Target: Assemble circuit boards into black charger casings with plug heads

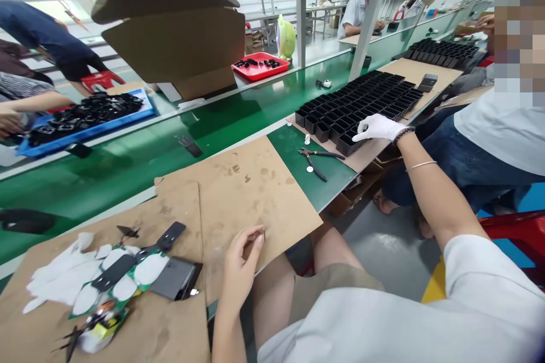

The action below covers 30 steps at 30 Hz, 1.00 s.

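Observation:
My right hand (377, 127), in a white glove, reaches over the near end of a block of open-topped black plastic cases (361, 99). Its thumb and fingertips close at the rim of the nearest case (348, 146). Bare and curled, my left hand (243, 264) rests at the front edge of a brown cardboard sheet (255, 187). A thin dark sliver shows at its fingertips, too small to name. Between the hands lie pliers (317, 160) with dark handles, spread apart on the green bench top.
At left on cardboard are a white glove (63, 275), green circuit boards with white discs (151, 267), and a dark grey case (174, 278). Behind runs a green conveyor (230, 110) with scattered black parts. A blue tray (85, 133) and red tray (259, 67) hold black pieces. A co-worker (506, 125) sits right.

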Each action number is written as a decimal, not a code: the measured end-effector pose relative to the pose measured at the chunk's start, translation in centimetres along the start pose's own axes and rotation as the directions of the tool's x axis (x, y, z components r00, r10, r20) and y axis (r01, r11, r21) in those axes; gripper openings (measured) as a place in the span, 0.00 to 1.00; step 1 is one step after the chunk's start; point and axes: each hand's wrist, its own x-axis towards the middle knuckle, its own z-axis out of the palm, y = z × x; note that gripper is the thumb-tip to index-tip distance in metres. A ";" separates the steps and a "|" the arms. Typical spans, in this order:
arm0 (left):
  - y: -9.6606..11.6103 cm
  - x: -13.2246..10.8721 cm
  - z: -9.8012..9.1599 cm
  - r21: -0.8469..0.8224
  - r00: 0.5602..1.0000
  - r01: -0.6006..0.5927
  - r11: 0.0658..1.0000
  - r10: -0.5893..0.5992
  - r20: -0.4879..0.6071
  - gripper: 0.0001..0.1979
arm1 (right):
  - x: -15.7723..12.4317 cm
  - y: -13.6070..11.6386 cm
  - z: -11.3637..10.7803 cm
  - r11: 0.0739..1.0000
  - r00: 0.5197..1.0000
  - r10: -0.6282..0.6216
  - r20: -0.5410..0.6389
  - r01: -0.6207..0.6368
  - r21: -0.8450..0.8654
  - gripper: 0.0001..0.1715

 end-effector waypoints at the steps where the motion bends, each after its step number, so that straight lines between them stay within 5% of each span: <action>1: 0.0 0.0 0.0 -0.002 1.000 0.003 1.000 -0.003 0.001 0.25 | 0.0 -0.1 -0.2 1.000 1.000 -0.014 0.017 0.014 -0.008 0.21; 16: 0.0 0.1 0.0 -0.009 0.999 0.035 0.999 -0.035 -0.003 0.24 | 2.0 0.3 0.9 0.991 0.996 -0.034 0.079 0.044 -0.127 0.37; 23: -0.2 0.0 0.0 0.005 1.000 0.028 1.000 -0.028 -0.007 0.24 | 2.8 1.4 2.3 0.982 1.000 -0.008 -0.005 0.007 -0.191 0.44; 30: -0.2 0.1 0.1 0.009 1.000 0.018 1.000 -0.018 -0.008 0.23 | 2.6 1.8 2.0 0.987 0.994 0.025 0.103 -0.008 -0.162 0.43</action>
